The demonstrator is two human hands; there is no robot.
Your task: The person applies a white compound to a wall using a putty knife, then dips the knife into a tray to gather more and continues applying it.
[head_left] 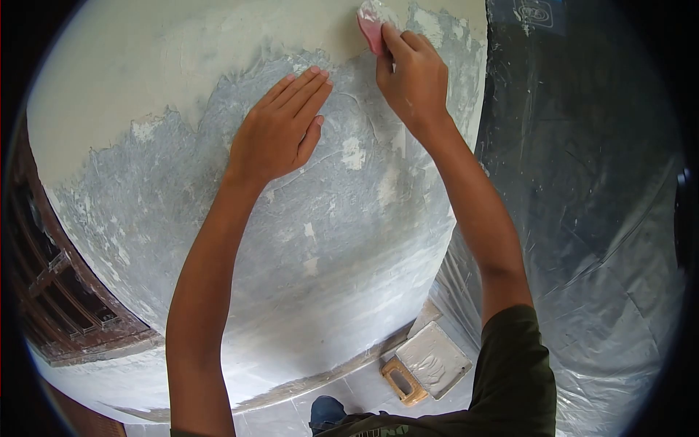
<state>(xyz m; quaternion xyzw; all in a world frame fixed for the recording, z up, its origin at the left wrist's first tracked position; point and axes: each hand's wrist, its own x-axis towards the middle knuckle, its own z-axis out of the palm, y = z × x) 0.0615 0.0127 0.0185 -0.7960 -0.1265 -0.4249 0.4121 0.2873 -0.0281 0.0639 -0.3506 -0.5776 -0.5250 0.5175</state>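
Note:
My left hand lies against the wall, fingers outstretched, over a rough grey stretch below the cream coat. Nothing is held in it. Higher up and to the right, my right hand is closed on a pink putty scraper, its far edge loaded with white putty. The scraper is at the wall near the top of the view. Smooth cream putty covers the upper left, ending in a ragged line above the grey surface. White patches dot the grey.
Dark plastic sheeting hangs along the right side. A brown wooden window frame with bars borders the wall at left. On the tiled floor below, a tray of white putty stands beside a yellow-brown object with an opening.

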